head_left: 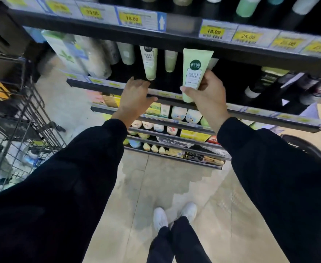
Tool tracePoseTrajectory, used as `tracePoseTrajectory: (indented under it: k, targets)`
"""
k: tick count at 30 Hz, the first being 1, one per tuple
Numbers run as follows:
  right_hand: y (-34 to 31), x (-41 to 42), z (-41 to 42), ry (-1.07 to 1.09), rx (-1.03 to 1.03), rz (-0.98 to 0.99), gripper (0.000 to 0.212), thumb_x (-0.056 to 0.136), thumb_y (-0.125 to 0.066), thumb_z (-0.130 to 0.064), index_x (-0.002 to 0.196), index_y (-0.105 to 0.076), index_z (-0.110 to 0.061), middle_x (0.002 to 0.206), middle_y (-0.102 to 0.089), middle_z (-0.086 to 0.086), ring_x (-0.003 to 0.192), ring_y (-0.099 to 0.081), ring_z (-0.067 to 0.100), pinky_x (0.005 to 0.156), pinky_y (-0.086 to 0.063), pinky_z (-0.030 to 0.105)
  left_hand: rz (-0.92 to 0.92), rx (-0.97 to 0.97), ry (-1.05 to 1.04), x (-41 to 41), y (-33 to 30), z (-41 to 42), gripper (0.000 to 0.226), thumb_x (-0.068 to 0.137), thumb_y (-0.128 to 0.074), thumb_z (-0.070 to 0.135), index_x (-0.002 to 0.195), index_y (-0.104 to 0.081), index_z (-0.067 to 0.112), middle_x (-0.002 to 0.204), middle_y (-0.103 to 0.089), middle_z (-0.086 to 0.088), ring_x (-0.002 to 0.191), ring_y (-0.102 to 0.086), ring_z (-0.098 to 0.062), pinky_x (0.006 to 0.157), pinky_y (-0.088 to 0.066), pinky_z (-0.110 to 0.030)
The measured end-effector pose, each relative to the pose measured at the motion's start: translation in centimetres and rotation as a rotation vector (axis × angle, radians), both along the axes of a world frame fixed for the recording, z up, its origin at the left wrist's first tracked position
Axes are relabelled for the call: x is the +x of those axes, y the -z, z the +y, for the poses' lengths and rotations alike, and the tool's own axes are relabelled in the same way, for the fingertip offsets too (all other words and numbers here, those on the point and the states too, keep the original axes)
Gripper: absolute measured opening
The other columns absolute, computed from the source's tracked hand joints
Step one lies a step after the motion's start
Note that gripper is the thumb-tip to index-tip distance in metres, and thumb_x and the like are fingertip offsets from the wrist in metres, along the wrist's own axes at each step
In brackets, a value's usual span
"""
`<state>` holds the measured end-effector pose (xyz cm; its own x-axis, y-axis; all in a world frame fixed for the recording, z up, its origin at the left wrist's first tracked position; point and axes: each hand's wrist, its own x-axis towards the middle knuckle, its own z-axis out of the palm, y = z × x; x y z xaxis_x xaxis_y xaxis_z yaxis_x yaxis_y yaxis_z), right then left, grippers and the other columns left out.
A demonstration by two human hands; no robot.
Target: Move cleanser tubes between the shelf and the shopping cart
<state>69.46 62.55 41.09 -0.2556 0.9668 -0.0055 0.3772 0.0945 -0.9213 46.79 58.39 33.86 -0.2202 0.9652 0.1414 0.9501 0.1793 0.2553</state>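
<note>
At shelf (174,100) edge | pale-green flat plastic cleanser tube (194,73) was pinched upright between right hand (203,92) thumb and fingers | left hand (137,95) fingers were spread, nothing held

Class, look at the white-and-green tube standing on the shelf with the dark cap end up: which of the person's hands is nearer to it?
Left. The left hand reaches just below the standing tube, fingertips almost at its lower end. The right hand is off to its right, holding another green tube.
</note>
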Motion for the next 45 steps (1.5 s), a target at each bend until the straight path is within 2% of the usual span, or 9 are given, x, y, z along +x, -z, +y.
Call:
tracePoseTrajectory:
  k: [3,5,10,13,17,26,34,41,45]
  targets:
    - [0.6,-1.4,1.0,0.008,0.015,-0.046,0.044,0.082,-0.086,-0.028,0.120,-0.067,-0.023,0.115,-0.073,-0.011,0.108,-0.068,0.007,0.094,-0.059,0.034,0.063,0.061,0.021,-0.4,0.9,0.0,0.043,0.080,-0.080,0.045,0.094,-0.071,0.006,0.093,-0.072,-0.010,0.093,-0.066,-0.034,0.102,-0.045,-0.046]
    - [1.0,-2.3,1.7,0.018,0.019,-0.064,0.042,0.081,-0.087,-0.027,0.119,-0.068,-0.021,0.112,-0.073,-0.011,0.104,-0.069,0.004,0.091,-0.059,0.029,0.063,0.099,0.029,-0.5,1.4,-0.2,0.042,0.081,-0.079,0.046,0.094,-0.071,0.007,0.093,-0.071,-0.009,0.092,-0.066,-0.035,0.095,-0.046,-0.045]
    - [1.5,-4.8,3.4,-0.009,0.025,-0.173,0.043,0.079,-0.089,-0.028,0.116,-0.069,-0.017,0.107,-0.069,-0.012,0.100,-0.067,0.005,0.080,-0.051,0.016,0.095,0.127,0.040,-0.8,1.7,-0.2,0.044,0.083,-0.077,0.047,0.101,-0.071,0.008,0.098,-0.072,-0.009,0.095,-0.065,-0.034,0.095,-0.045,-0.045]
    - [2.4,-5.8,4.3,-0.032,0.002,-0.255,0.046,0.078,-0.090,-0.030,0.118,-0.070,-0.016,0.112,-0.072,-0.006,0.105,-0.068,0.010,0.082,-0.052,0.020,0.128,0.154,0.055,-0.8,1.9,-0.3,0.043,0.083,-0.077,0.048,0.099,-0.071,0.008,0.095,-0.071,-0.008,0.092,-0.065,-0.033,0.092,-0.046,-0.044]
    - [2.8,-6.9,5.2,-0.028,-0.015,-0.327,0.049,0.080,-0.089,-0.033,0.122,-0.068,-0.017,0.123,-0.071,0.000,0.112,-0.067,0.014,0.084,-0.051,0.023,0.141,0.161,0.047,-0.8,2.0,-0.3,0.044,0.085,-0.076,0.048,0.102,-0.070,0.008,0.098,-0.071,-0.008,0.095,-0.065,-0.032,0.096,-0.045,-0.044]
    - [4.0,-9.4,7.3,0.090,-0.056,-0.369,0.050,0.076,-0.090,-0.040,0.114,-0.068,-0.015,0.111,-0.072,0.000,0.103,-0.069,0.019,0.092,-0.058,0.038,0.124,0.187,0.046,-0.6,2.3,-0.5,0.039,0.084,-0.078,0.044,0.098,-0.070,0.008,0.096,-0.071,-0.008,0.094,-0.065,-0.033,0.097,-0.045,-0.045]
    - [4.4,-10.0,7.4,0.101,-0.046,-0.291,0.045,0.079,-0.088,-0.032,0.118,-0.070,-0.017,0.118,-0.074,-0.001,0.109,-0.069,0.014,0.091,-0.054,0.026,0.127,0.202,0.055,-0.7,2.3,-0.6,0.039,0.081,-0.081,0.042,0.095,-0.071,0.007,0.093,-0.071,-0.008,0.090,-0.065,-0.032,0.095,-0.047,-0.044]
    - [4.8,-9.9,7.7,0.065,-0.045,-0.284,0.047,0.080,-0.087,-0.033,0.120,-0.070,-0.016,0.120,-0.074,-0.001,0.109,-0.069,0.014,0.095,-0.055,0.029,0.132,0.199,0.046,-0.7,2.5,-0.4,0.038,0.082,-0.080,0.044,0.094,-0.070,0.010,0.092,-0.070,-0.006,0.091,-0.064,-0.030,0.096,-0.045,-0.042]
    - [4.5,-8.5,7.2,0.022,-0.036,-0.386,0.050,0.084,-0.084,-0.038,0.124,-0.068,-0.014,0.119,-0.072,0.003,0.109,-0.068,0.019,0.094,-0.056,0.033,0.117,0.147,0.052,-0.6,2.1,-0.5,0.036,0.084,-0.078,0.044,0.096,-0.070,0.011,0.093,-0.070,-0.005,0.092,-0.064,-0.029,0.096,-0.044,-0.041]
